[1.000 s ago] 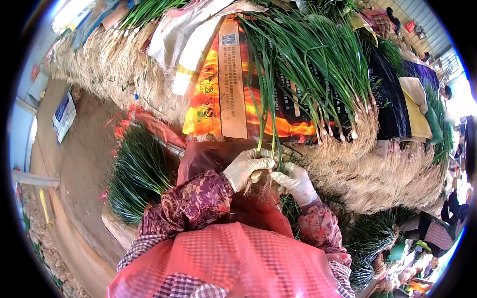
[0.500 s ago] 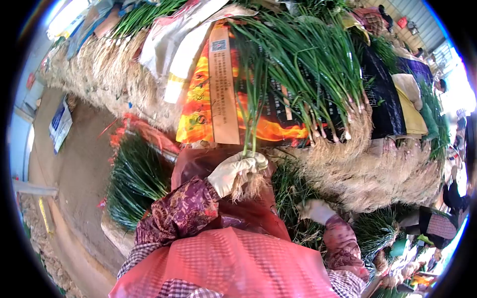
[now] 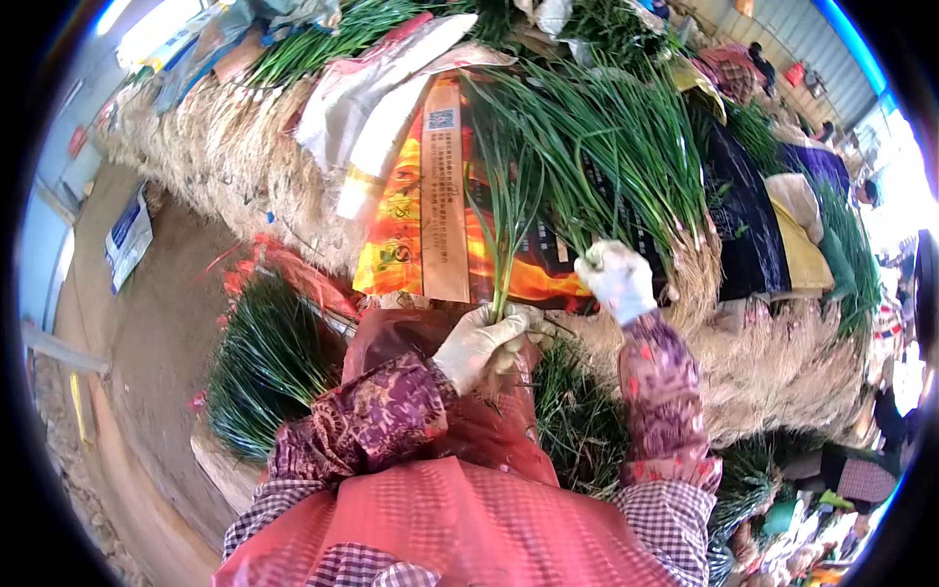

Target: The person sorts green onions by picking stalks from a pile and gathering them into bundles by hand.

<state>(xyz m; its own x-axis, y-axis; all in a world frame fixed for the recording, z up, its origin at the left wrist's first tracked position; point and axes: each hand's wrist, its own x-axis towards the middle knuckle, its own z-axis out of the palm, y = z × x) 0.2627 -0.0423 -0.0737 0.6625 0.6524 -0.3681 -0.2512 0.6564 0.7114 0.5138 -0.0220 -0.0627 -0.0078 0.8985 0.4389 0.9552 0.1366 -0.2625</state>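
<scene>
A wide bank of pale spring-onion roots [image 3: 773,382] spreads ahead of me, with a flame-printed sack [image 3: 401,230] lying over part of it. On the sack rests a loose pile of spring onions [image 3: 616,147], leaf tips away and leftward, roots toward me; plenty there remains ungathered, I judge. At my left is a thick green bundle [image 3: 264,372], and before me, to the right, a heap of loose leaves [image 3: 582,421].

A small bunch of spring onions [image 3: 511,230] is gathered above my lap, a modest start beside that pile. Its long axis runs almost straight away from me, leaves fanning outward, root end nearest me and mostly hidden. My left hand [image 3: 484,344] pinches its lower stems; my right hand [image 3: 618,279] curls at the pile's near end, though whether it grips any stem I cannot tell
</scene>
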